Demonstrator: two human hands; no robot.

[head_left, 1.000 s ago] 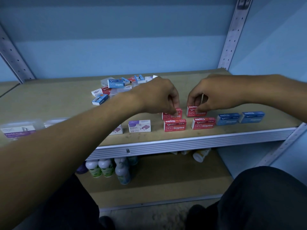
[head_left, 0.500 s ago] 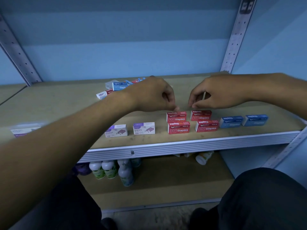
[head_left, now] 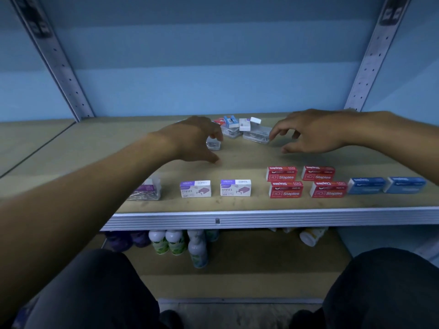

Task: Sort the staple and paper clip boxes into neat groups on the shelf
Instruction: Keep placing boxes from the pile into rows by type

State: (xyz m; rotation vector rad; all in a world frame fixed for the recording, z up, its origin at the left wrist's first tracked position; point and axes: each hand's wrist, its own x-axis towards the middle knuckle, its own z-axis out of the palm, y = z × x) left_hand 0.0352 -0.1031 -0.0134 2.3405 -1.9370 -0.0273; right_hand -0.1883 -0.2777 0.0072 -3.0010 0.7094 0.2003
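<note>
Four red staple boxes (head_left: 306, 181), two blue boxes (head_left: 386, 185) and two white and purple staple boxes (head_left: 215, 188) sit in neat groups at the front of the shelf (head_left: 237, 219), nearer than both hands. A messy pile (head_left: 240, 128) is left at the back. The left hand (head_left: 197, 141) reaches a small clear box (head_left: 213, 144), maybe touching it, fingers loosely curled. The right hand (head_left: 311, 134) hovers with fingers spread, just right of the clear clip box (head_left: 257, 134). Bottles (head_left: 175, 243) stand below.

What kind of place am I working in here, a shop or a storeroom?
Probably a shop or stockroom; I cannot tell which. Metal shelving with punched uprights, staple boxes lined up along the shelf front, and bottles on the shelf below point to stocked goods.
</note>
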